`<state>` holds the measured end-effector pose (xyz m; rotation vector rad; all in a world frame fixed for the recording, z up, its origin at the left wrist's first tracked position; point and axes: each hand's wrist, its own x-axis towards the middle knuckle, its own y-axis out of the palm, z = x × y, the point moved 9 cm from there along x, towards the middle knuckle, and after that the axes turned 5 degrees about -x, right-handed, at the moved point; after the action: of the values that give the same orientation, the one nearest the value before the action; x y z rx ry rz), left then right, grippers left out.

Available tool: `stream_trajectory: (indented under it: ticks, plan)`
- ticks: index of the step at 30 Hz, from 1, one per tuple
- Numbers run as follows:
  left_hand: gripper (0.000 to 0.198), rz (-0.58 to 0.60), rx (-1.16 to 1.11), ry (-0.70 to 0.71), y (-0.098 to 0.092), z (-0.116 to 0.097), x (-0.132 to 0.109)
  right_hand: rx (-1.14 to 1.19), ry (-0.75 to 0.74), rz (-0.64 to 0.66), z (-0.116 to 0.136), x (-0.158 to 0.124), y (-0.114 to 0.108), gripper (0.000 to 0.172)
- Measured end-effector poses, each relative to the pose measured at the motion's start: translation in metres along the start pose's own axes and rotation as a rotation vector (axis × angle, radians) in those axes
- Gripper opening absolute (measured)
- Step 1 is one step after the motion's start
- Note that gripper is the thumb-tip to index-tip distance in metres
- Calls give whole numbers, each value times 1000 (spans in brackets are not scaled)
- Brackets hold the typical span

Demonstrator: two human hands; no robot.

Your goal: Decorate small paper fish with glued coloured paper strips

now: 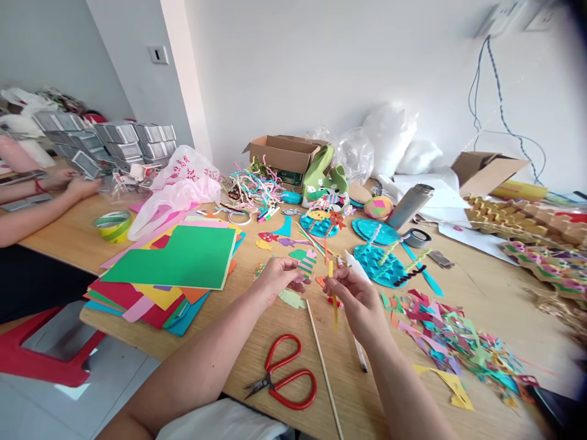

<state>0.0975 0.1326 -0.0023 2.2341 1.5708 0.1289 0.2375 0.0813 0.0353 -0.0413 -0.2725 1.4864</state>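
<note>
My left hand (281,276) pinches a green paper fish (306,263) with pink stripes above the middle of the table. Opposite it, my right hand (355,297) grips a narrow yellow paper strip (334,299), held nearly upright. A small gap separates the fish from the strip. Red-handled scissors (283,376) lie near the table's front edge, blades pointing left. Beside them a thin wooden stick (323,360) runs toward me. A pale green paper cutout (292,298) rests just under my left hand. Beyond my hands lie small paper fish (265,244) in yellow, red and purple.
Coloured paper sheets (183,260) are stacked at left, near a tape roll (112,226). Blue textured discs (380,264) and a steel flask (411,205) stand at right, with paper scraps (458,336) in front. At far left, another person's hands (76,185) hold something near grey boxes (119,140).
</note>
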Motion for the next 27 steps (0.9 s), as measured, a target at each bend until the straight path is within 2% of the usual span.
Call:
stream_trajectory:
  ticks: [3,8,13,22,27]
  plan:
    - [12,42,24,3,3,0,0,-56,1,51,3,0,6,28]
    - [24,119,18,-23,8,8,2,-75,-7,138,5,0,17,31]
    - [35,62,-1,-41,2,10,4,-37,-1,119,0,2,15,35]
    - [30,47,16,-23,2,4,2,-32,142,103,-18,4,14,40]
    - [31,24,0,-59,-1,7,2,81,208,71,-34,3,17,40]
